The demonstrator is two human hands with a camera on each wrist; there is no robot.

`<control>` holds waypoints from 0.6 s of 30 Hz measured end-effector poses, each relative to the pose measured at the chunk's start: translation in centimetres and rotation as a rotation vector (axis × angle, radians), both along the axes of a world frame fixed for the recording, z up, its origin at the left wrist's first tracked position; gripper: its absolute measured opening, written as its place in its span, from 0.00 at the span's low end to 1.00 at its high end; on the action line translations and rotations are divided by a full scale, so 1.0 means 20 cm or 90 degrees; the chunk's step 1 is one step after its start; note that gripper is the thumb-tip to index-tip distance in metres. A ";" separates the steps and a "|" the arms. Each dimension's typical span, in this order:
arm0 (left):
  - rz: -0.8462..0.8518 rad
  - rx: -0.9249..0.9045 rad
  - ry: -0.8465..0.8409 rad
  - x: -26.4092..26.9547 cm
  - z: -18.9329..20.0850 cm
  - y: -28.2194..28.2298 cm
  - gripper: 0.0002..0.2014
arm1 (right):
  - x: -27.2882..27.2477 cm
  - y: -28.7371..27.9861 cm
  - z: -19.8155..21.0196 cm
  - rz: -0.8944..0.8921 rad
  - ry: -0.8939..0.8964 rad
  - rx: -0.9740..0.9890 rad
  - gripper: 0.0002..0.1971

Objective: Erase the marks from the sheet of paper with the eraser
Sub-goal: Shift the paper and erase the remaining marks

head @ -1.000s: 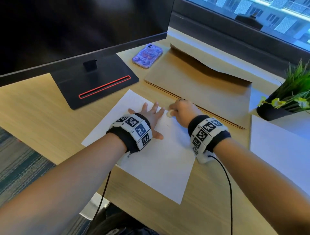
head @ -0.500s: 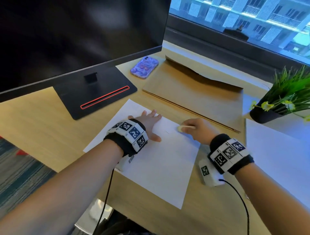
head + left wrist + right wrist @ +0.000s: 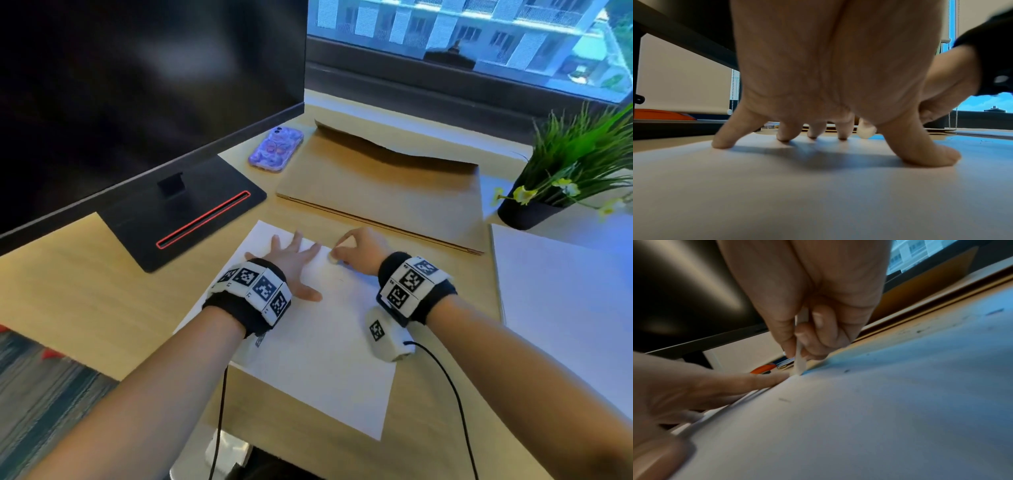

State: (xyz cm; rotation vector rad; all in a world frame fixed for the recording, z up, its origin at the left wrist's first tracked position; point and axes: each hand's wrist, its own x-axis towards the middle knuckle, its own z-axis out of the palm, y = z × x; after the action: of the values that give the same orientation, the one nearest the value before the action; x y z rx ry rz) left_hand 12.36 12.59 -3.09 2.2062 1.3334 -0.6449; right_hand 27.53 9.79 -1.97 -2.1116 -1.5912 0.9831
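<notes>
A white sheet of paper (image 3: 318, 359) lies on the wooden desk in front of me. My left hand (image 3: 291, 257) lies flat on its upper part, fingers spread and pressing down (image 3: 818, 134). My right hand (image 3: 359, 250) pinches a small white eraser (image 3: 333, 259) between thumb and fingers, its lower end touching the paper beside my left index finger (image 3: 799, 366). A short faint pencil mark (image 3: 784, 400) and some dark crumbs (image 3: 846, 370) lie on the sheet near the eraser.
A black monitor on a stand (image 3: 185, 212) fills the back left. A purple phone (image 3: 275, 149) and a brown envelope (image 3: 383, 192) lie behind the sheet. A potted plant (image 3: 561, 178) stands at the right, with more white paper (image 3: 561, 294) below it.
My right hand swung out to the right with the eraser, then came back left close to my left index finger. The left hand stayed flat on the sheet.
</notes>
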 end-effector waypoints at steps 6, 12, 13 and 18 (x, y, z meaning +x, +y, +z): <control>-0.004 0.006 0.009 0.01 -0.01 -0.01 0.51 | -0.02 0.02 0.01 0.082 -0.060 -0.027 0.12; 0.003 0.007 0.012 0.02 -0.02 -0.01 0.53 | -0.05 0.08 0.04 0.059 -0.081 0.005 0.11; 0.004 0.010 0.012 0.02 -0.02 -0.01 0.53 | -0.06 0.08 0.04 0.048 -0.077 0.008 0.11; 0.009 0.006 0.014 0.02 -0.02 -0.01 0.53 | -0.07 0.01 0.00 0.097 -0.103 -0.035 0.14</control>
State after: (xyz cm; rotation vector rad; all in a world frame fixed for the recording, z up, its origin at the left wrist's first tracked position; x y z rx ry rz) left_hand 12.71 12.38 -3.58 2.2020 1.3645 -0.6613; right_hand 26.04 10.09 -1.91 -2.1824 -1.8460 0.9327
